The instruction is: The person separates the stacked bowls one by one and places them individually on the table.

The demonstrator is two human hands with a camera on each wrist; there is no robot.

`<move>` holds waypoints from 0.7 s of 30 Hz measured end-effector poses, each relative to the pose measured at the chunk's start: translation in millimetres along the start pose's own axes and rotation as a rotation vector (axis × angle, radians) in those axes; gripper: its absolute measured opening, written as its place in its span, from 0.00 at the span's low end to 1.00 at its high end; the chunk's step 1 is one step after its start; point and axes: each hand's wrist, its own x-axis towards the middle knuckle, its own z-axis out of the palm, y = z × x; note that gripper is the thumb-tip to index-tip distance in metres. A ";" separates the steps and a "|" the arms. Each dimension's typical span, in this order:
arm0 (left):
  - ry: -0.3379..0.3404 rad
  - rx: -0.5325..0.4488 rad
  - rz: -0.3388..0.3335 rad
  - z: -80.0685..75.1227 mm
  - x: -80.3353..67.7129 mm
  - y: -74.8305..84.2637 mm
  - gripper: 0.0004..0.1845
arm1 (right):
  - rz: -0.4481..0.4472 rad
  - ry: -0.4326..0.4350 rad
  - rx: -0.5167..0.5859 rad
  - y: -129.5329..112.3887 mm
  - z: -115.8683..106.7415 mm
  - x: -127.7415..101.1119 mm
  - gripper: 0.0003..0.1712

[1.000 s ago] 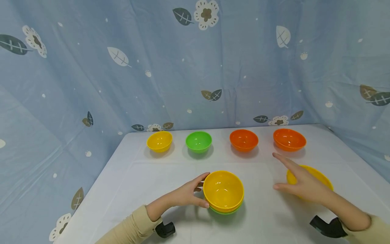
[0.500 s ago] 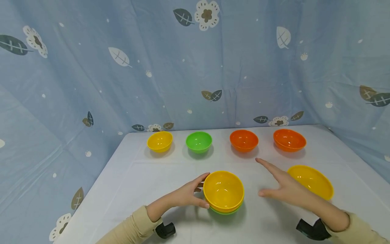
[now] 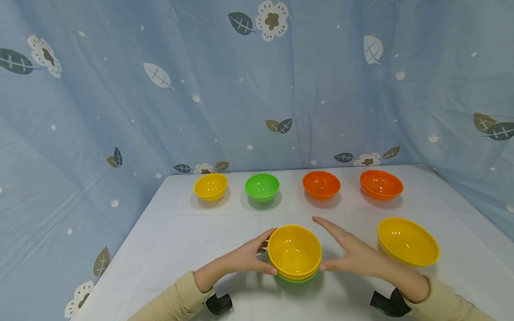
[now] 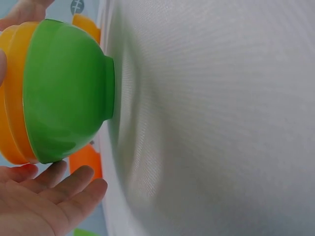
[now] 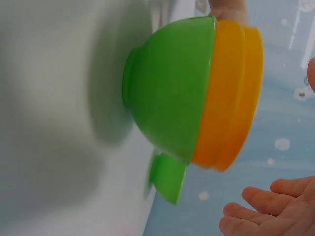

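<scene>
A stack of bowls (image 3: 294, 252), yellow ones nested in a green one, stands near the front middle of the white table (image 3: 180, 240). My left hand (image 3: 250, 254) holds its left side, thumb at the front rim and fingers curved round the back. In the left wrist view the green bottom bowl (image 4: 64, 93) fills the left, with my left hand (image 4: 44, 201) just below it. My right hand (image 3: 341, 249) is open, fingers straight, close beside the stack's right side. The right wrist view shows the stack (image 5: 197, 98) a little apart from my right hand's fingers (image 5: 275, 206).
Along the back stand a yellow bowl (image 3: 210, 186), a green bowl (image 3: 262, 186) and two orange bowls (image 3: 321, 184) (image 3: 381, 183). A larger yellow bowl (image 3: 407, 240) sits at the right. A blue patterned curtain (image 3: 257, 89) hangs behind the table and at both sides.
My right hand has swept left from over the large yellow bowl to the right side of the stack. The left hand and the stack have stayed still.
</scene>
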 end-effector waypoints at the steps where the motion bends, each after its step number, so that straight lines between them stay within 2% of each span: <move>1: 0.001 -0.001 0.001 -0.1 0.1 -0.4 0.50 | -0.010 -0.007 0.007 -0.5 1.5 1.3 0.53; 5: -0.001 0.002 0.011 -0.6 0.6 -2.5 0.49 | -0.010 -0.037 0.039 -4.0 6.0 4.9 0.54; 10: -0.003 0.007 0.017 -0.5 1.9 -5.4 0.47 | 0.043 -0.090 0.088 -9.1 10.5 7.7 0.54; 21: 0.003 -0.007 0.007 0.8 2.3 -5.4 0.47 | 0.091 -0.137 0.112 -7.7 19.5 12.9 0.57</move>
